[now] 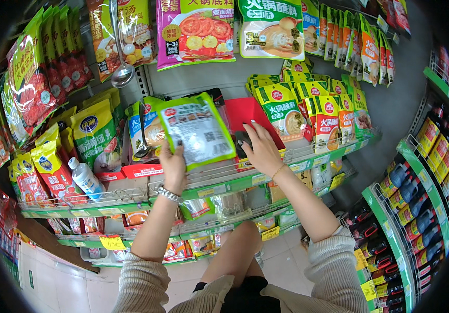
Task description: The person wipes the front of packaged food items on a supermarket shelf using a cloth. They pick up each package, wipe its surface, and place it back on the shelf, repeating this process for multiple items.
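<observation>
My left hand (pixel 173 166) grips the lower left corner of a green-edged seasoning packet (pixel 195 131), held tilted above the shelf. Its printed back, with writing and codes, faces me. Over an open red cardboard display box (pixel 244 109) is my right hand (pixel 263 146), palm down with its fingers spread. A dark patch shows between thumb and forefinger; whether it is something held is unclear. Left of the held packet, a blue-and-yellow packet (pixel 140 125) stands in another box, with a black ladle (pixel 143 137) in front. Green dipping-sauce packets (pixel 281 109) stand right of the red box.
Hotpot seasoning packets (pixel 197 35) hang above, beside a metal ladle (pixel 123 74). A white-capped bottle (pixel 85 178) leans among pouches on the left. A wire guard and green price rail (pixel 209 191) edge the shelf. Bottle shelves (pixel 400 203) stand at right.
</observation>
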Demonstrator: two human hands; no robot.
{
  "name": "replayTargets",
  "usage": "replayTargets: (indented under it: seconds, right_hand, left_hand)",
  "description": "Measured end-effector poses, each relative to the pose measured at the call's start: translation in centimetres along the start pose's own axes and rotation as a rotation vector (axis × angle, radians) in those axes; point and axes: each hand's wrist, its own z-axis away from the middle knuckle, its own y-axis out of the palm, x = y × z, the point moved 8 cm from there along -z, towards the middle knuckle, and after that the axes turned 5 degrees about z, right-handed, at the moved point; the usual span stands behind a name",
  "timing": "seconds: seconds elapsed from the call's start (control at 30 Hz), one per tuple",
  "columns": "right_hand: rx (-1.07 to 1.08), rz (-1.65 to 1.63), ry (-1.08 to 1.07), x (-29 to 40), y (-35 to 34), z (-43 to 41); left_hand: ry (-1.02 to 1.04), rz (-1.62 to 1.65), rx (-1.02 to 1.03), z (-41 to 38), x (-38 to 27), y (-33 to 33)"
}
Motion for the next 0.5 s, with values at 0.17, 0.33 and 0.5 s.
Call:
replayTargets:
  seconds: [0.17,0.33,0.5]
  right_hand:
    - [0.295,-0.006,0.175,-2.1,2.5,0.8]
    - [0.430,-0.095,0.117,-3.5,4.5,-0.6]
    - [0.662,0.014,0.169,-4.6,6.0,-1.0]
  left_hand:
    - [0.100,-0.273,0.036,-4.1,-4.0,-2.6]
    - [0.165,-0.659,0.121,-8.2,-5.1,-6.2]
    - [0.514,-1.371,0.136,-5.8,-6.8,-4.6]
